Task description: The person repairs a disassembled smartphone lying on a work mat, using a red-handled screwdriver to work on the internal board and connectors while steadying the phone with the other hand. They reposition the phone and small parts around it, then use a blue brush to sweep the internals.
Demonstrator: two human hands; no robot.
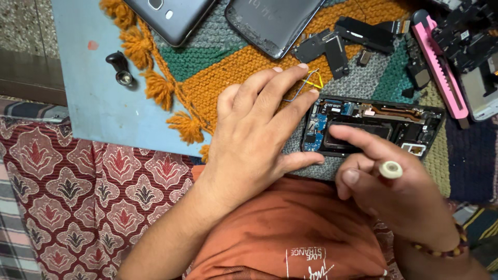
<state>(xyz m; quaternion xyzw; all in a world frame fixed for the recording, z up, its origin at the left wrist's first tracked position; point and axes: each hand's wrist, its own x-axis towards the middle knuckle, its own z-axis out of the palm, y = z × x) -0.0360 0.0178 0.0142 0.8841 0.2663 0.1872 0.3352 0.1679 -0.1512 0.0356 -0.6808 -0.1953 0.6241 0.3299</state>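
Observation:
An opened black phone (410, 124) with its back removed lies on a knitted orange, green and grey mat (228, 62), circuit boards and flex cables exposed. My left hand (254, 129) rests flat beside the phone's left end, fingertips touching its edge and thin coloured wires (311, 83). My right hand (394, 192) grips a tool with a round cream-coloured end cap (390, 169), index finger stretched onto the phone's middle. The tool's tip is hidden by my fingers.
Two more phones (171, 18) (275, 23) lie face down at the top. Black loose parts (337, 44) and a pink utility knife (441, 67) sit at upper right. A small black lens piece (122, 70) rests on the light-blue board (88, 103).

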